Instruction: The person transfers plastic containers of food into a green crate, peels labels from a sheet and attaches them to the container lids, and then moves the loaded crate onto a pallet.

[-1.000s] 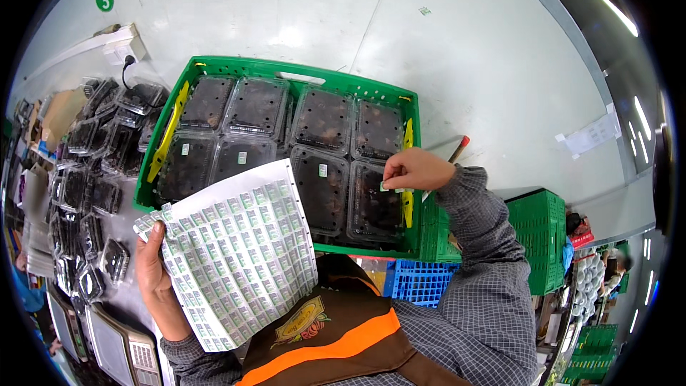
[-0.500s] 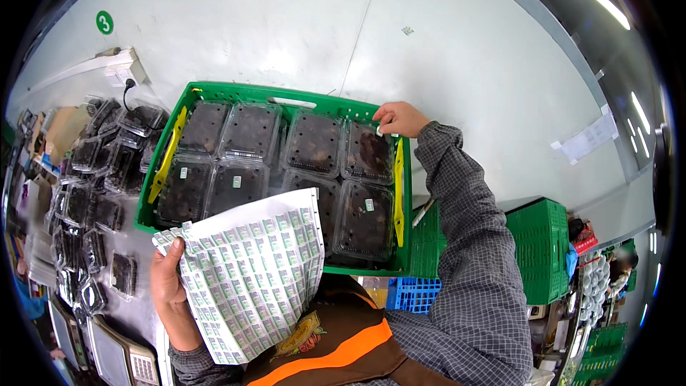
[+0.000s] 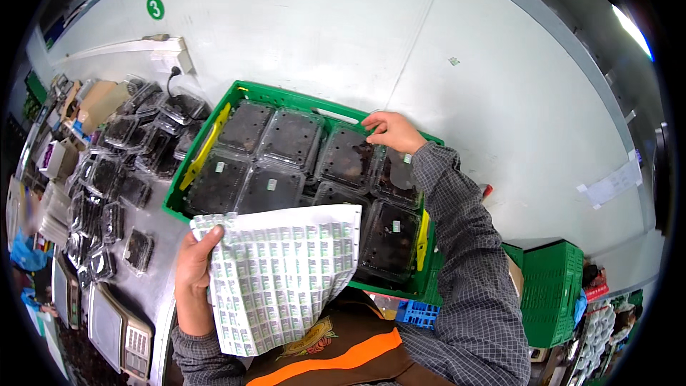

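Observation:
My left hand (image 3: pixel 194 261) grips the upper left corner of a large white sheet (image 3: pixel 282 271) covered in rows of small green-and-grey labels. The sheet hangs over the near side of a green crate (image 3: pixel 279 93). Two rows of clear plastic clamshell boxes with dark contents fill the crate. My right hand (image 3: pixel 394 132) is above the far right part of the crate, its thumb and forefinger apart beside a back-row box (image 3: pixel 348 157). A small label (image 3: pixel 407 159) sits on the back right box, partly behind my sleeve. Several front boxes also carry labels, and the sheet hides others.
Several filled clamshell boxes (image 3: pixel 103 175) are heaped on the metal table at left, near a weighing scale (image 3: pixel 118 332). A white wall (image 3: pixel 321 28) with a socket (image 3: pixel 171 57) rises behind the crate. Stacked green crates (image 3: pixel 550 293) stand at right.
My right hand has moved left from the back right box toward its neighbour, fingers opening. A label now shows on the back right box. The view has shifted; my left hand still holds the sheet.

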{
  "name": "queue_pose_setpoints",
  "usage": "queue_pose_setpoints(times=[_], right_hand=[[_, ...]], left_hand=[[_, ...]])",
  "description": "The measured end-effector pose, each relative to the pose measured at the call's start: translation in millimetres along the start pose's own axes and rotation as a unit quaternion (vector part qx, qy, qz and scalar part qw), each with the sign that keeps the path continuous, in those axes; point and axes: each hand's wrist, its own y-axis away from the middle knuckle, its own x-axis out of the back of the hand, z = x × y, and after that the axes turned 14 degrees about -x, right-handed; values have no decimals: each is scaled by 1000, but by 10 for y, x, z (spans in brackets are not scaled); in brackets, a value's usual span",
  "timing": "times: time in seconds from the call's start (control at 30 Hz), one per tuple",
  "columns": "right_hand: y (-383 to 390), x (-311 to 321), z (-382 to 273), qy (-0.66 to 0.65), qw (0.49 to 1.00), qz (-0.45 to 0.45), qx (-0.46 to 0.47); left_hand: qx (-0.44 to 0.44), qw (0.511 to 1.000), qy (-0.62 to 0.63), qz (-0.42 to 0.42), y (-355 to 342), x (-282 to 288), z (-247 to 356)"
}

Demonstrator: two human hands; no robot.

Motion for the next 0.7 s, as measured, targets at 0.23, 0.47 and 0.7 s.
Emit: queue_pose_setpoints(times=[0.23,0.47,0.7], right_hand=[[-377,-445,-36,211,976,43,40],[635,-973,-1443,-95,978,-87,164],[917,-1474,-1872,-41,958,-189,214]], left_hand=[[3,1000,-17,-21,-44,-131,143],[-66,992,-78,-68,11,-243,284],[-97,984,-117,-96,23,-283,322]])
